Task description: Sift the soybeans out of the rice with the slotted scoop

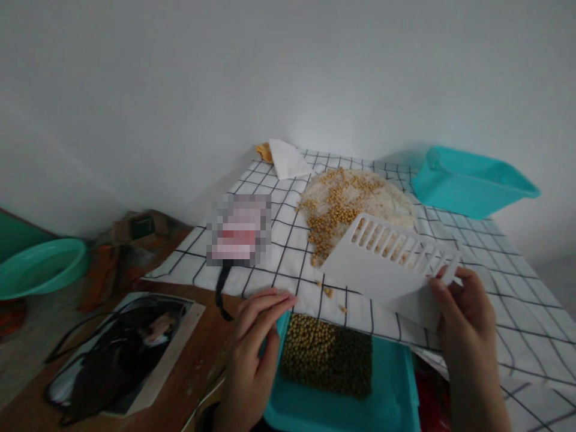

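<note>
A thin panel (382, 270) of smooth white plastic is grasped at its right end by the right hand (468, 312), between thumb and curled fingers. It is held tilted over the near side of the heap on the bench; its left edge is slanted, and its upper part is pierced by a row of long, rounded slots. The left hand (252, 342) is laid at the far left corner of the tray (391, 360), fingers stretched and together; whether the rim is gripped cannot be told.

The tray is moulded in glossy teal plastic, with round yellow beans (306, 342) massed at the left and dark green beans (346, 366) at the right. On the bench, under a creased white cloth (283, 264) printed with black squares, more yellow soybeans (330, 210) are spread over fine, pale grains (391, 201) in a low, rounded heap. A few are scattered near the cloth's front edge. A deep teal bin (468, 180) with sloping walls is set behind, at the right.
</note>
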`<state>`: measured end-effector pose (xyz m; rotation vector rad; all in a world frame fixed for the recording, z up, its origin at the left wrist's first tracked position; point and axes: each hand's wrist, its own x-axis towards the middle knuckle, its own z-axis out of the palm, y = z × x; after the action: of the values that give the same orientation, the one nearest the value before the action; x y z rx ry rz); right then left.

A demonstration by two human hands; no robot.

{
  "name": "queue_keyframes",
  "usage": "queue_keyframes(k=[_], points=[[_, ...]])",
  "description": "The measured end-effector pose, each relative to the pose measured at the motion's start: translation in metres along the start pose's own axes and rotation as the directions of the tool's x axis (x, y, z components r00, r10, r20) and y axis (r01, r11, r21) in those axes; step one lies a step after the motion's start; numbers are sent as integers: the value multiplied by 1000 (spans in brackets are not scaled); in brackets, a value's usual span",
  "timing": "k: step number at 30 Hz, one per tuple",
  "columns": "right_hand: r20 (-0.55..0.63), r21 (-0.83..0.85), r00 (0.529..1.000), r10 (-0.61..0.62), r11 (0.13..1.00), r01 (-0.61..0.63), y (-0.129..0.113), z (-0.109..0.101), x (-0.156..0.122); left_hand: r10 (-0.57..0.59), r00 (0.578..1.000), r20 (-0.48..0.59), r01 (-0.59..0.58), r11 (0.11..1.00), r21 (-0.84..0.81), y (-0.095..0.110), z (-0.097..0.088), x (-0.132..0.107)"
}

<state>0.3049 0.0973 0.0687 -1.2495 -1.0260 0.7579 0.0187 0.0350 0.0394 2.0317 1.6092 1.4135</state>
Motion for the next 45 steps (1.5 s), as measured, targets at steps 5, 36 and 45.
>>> queue_keyframes(k=[5,36,45], points=[[30,10,999,-9,1000,9,2,0,3,14,1000,5,-14,1000,-10,0,0,0],[-176,144,982,63,989,-37,-7,13,5,21,1000,11,-20,1000,-7,0,0,2],[-133,21,991,25,1000,-22,-1,7,5,28,999,21,-28,1000,2,-1,0,1]])
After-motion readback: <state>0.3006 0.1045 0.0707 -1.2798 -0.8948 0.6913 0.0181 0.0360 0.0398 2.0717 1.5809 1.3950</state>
